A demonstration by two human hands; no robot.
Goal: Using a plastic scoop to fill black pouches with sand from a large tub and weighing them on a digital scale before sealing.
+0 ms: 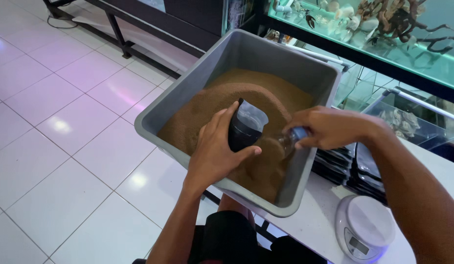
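a black bag (245, 128) with a clear window stood in brown sand (217, 105) inside a grey tub (246, 46), its mouth open. the left hand (218, 146) was wrapped around the bag's side, gripping it. just right of it, the right hand (321, 128) was closed around a clear bottle (284, 142) tipped down toward the sand. the tub sat on a white worktop (315, 220). a white kitchen scale (364, 227) lay below the right hand.

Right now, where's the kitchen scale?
In the head view the white kitchen scale sits at lower right on the white counter, just beyond the grey tub's near corner, below the right forearm.
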